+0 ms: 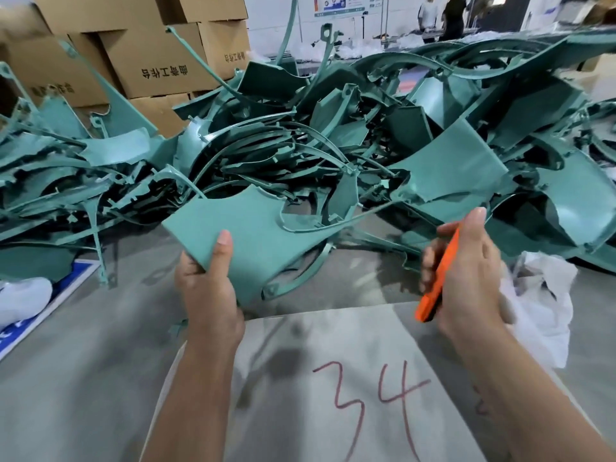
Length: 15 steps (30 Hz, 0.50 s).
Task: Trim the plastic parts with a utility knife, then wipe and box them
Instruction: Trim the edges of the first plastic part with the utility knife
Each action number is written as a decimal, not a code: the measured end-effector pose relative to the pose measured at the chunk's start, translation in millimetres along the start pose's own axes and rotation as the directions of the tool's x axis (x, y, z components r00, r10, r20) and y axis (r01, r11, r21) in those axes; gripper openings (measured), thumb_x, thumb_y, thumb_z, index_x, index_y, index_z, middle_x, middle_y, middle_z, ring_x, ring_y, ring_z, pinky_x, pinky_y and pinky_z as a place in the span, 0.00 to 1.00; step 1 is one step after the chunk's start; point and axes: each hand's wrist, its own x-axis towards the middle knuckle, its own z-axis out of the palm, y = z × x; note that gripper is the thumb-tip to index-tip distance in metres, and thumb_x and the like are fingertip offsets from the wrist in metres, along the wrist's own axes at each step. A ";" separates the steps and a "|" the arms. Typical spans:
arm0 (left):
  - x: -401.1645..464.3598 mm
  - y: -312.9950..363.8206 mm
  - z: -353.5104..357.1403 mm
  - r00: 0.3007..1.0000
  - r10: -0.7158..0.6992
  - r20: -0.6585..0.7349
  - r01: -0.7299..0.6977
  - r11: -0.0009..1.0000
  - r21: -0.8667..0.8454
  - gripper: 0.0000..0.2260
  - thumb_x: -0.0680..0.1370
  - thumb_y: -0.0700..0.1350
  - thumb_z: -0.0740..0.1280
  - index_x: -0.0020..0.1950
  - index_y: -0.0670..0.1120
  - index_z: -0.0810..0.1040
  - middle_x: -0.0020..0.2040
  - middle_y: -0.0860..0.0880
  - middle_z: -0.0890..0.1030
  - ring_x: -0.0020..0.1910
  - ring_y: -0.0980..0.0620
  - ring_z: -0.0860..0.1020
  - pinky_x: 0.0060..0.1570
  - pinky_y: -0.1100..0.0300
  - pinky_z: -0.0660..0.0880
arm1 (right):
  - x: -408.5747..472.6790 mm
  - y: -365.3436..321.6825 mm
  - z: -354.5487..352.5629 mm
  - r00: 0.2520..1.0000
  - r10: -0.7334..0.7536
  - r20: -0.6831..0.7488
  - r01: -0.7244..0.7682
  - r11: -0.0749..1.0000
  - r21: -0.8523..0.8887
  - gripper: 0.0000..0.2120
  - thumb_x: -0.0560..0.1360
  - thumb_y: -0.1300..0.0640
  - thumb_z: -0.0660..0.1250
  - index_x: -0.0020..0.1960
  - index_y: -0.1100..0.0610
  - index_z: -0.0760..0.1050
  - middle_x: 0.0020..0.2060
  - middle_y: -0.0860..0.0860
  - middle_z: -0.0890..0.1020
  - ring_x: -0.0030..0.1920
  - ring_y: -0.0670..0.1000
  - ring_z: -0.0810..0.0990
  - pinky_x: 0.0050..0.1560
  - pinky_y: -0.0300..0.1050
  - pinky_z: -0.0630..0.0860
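Teal plastic part (pixel 256 241) held tilted; orange utility knife (pixel 440 278), blade seemingly hidden

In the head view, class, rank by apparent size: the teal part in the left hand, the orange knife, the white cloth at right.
1. teal part
2. white cloth
3. orange knife, partly hidden by the right hand

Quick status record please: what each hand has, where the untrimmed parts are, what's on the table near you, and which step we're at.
left hand: grips teal plastic part by its near corner, thumb on top
right hand: holds orange utility knife; blade not visible
pile of teal parts: heaped across table behind the held part
white cloth: right of right hand
cardboard boxes: stacked far left
step: trimming, knife not on part
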 end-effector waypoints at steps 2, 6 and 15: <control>-5.4 1.8 9.5 0.998 -0.027 -0.063 0.025 0.999 -0.045 0.06 0.79 0.40 0.71 0.52 0.51 0.81 0.48 0.52 0.88 0.46 0.52 0.86 0.41 0.57 0.82 | -8.9 3.6 4.0 0.962 -0.251 0.108 0.267 0.946 -0.182 0.22 0.84 0.39 0.56 0.51 0.60 0.68 0.33 0.55 0.75 0.29 0.57 0.70 0.26 0.53 0.67; -25.3 -5.8 29.8 0.990 -0.103 -0.098 0.093 0.990 -0.105 0.07 0.71 0.38 0.72 0.45 0.49 0.84 0.42 0.51 0.87 0.39 0.52 0.85 0.37 0.58 0.81 | -22.2 15.5 15.0 0.815 -0.332 0.474 0.547 0.710 -0.442 0.08 0.86 0.49 0.56 0.50 0.48 0.70 0.34 0.50 0.76 0.32 0.52 0.74 0.31 0.45 0.72; -38.9 -5.2 40.9 0.999 -0.013 -0.042 0.010 0.998 -0.059 0.08 0.71 0.38 0.70 0.39 0.50 0.86 0.40 0.51 0.86 0.39 0.51 0.84 0.40 0.55 0.81 | -23.3 33.3 16.4 0.825 -0.091 0.558 0.505 0.564 -0.654 0.12 0.86 0.47 0.57 0.45 0.47 0.67 0.30 0.50 0.78 0.30 0.52 0.76 0.33 0.54 0.72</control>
